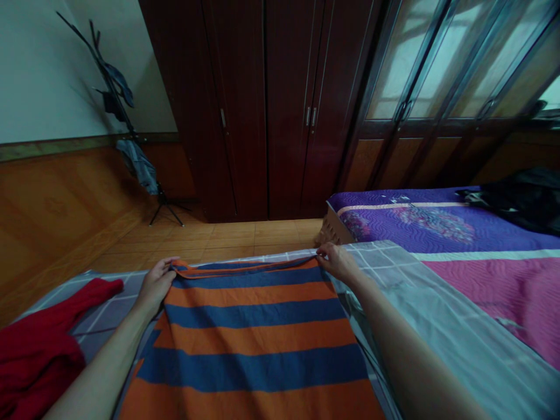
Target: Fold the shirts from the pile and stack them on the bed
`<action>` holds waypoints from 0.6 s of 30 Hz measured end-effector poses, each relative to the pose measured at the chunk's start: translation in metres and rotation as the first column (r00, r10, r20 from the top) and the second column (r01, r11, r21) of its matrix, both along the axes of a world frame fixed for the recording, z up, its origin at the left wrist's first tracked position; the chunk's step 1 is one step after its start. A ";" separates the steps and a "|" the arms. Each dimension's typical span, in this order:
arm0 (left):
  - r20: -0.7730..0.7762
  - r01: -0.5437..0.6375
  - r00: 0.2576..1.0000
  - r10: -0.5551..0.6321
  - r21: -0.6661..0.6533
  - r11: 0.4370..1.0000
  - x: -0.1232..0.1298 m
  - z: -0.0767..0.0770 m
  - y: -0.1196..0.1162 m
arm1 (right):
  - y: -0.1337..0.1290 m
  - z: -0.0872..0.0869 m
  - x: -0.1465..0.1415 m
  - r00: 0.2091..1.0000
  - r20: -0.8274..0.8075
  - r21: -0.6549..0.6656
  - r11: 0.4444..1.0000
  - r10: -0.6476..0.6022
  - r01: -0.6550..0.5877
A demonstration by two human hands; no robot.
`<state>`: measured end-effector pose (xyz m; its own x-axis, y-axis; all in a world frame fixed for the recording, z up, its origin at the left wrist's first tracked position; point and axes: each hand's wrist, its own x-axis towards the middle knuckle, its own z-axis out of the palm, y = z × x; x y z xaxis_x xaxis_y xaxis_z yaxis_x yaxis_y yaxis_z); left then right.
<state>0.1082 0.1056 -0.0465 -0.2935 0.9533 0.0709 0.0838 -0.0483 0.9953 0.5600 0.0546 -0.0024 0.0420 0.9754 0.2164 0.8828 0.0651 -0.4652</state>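
An orange and blue striped cloth is stretched out in front of me, its far edge drawn nearly straight between my hands. My left hand pinches the far left corner. The far right corner is held between the fingertips of my right hand. Beneath lies a grey checked sheet, showing on both sides of the cloth. To the left of my left hand rests a crumpled red garment. The cloth's near end runs out of the bottom of the view.
A bed with a purple and pink cover stands at the right, a black garment on it. Dark red wardrobes line the back. A coat stand with clothes is at the back left.
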 end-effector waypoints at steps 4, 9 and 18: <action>0.092 0.059 0.994 -0.059 0.009 0.998 -0.002 -0.002 0.000 | 0.001 0.007 0.003 0.971 -0.238 -0.004 0.999 0.037 -0.039; 0.104 0.052 0.993 -0.052 0.003 0.999 -0.002 -0.001 0.000 | -0.005 0.021 0.009 0.817 -0.564 0.012 0.990 0.120 -0.137; 0.138 0.068 0.988 -0.064 -0.023 0.997 0.000 0.001 -0.002 | -0.015 0.028 0.021 0.858 -0.488 -0.155 0.951 0.162 -0.267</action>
